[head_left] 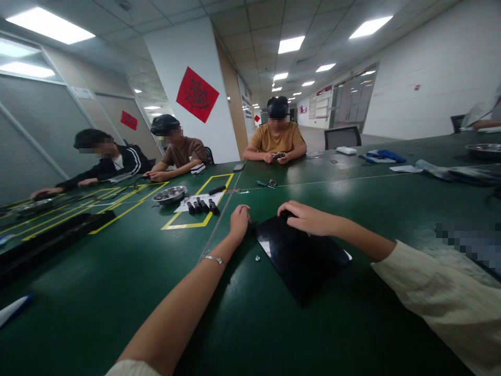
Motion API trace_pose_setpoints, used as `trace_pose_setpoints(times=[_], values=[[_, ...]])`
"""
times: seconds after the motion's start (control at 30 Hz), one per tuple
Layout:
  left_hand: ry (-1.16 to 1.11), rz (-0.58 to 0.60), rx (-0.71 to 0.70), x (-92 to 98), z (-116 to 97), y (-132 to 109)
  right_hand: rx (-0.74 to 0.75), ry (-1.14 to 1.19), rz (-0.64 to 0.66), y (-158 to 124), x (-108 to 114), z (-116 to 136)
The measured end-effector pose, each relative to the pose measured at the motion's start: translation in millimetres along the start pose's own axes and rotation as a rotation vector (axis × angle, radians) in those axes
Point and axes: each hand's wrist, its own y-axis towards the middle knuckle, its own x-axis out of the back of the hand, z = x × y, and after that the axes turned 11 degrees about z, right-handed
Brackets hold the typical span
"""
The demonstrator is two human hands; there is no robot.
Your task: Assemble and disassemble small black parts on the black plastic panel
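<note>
My right hand (307, 218) reaches over a glossy black sheet (309, 261) lying on the green table. Its fingers are curled down around a small black object (287, 214), mostly hidden beneath them. White shows at two edges of the sheet. My left hand (240, 222) rests on the table just left of the sheet, fingers curled in; whatever it may hold is hidden. A silver bracelet (214, 259) circles that wrist. Near the sheet's left edge lies a tiny shiny piece (257, 258).
Ahead-left, several black clip-like pieces (201, 205) and a black-handled tool (217, 190) lie by a metal bowl (169, 195). A long black tray (55, 237) is at left. Three people sit across the table. Blue-and-grey cloth (383, 156) lies at far right.
</note>
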Motion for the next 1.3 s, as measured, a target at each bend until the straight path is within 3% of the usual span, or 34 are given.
trace_pose_setpoints(times=[0.23,0.33,0.47,0.57,0.77,0.83,0.93,1.0,1.13,1.2,1.3], values=[[0.033,0.023,-0.004,-1.2,-4,-2,-0.040,0.127,-0.005,2,1,-10],[0.043,0.070,-0.018,0.1,-8,-2,-0.113,0.241,0.063,1,2,-12],[0.233,0.119,-0.193,5.6,-13,-5,-0.181,0.509,0.092,2,3,-20],[0.413,0.100,-0.296,9.3,-15,-10,-0.186,0.706,0.001,2,4,-30],[0.521,0.071,-0.314,12.1,-15,-18,-0.123,1.074,-0.294,-12,9,-56],[0.574,0.130,-0.325,11.1,-17,-20,-0.083,1.193,-0.396,-19,7,-70],[0.684,0.369,-0.340,6.1,-28,-20,-0.105,1.342,-0.559,-26,-5,-93],[0.779,0.530,-0.277,1.4,-38,-20,-0.157,1.412,-0.637,-28,-15,-105],[0.843,0.614,-0.045,-3.6,-48,-19,-0.200,1.402,-0.669,-28,-29,-115],[0.775,0.561,0.096,-2.8,-44,-21,-0.204,1.349,-0.653,-27,-31,-114],[0.568,0.387,0.210,-1.2,-30,-29,-0.205,1.340,-0.635,-27,-33,-110]])
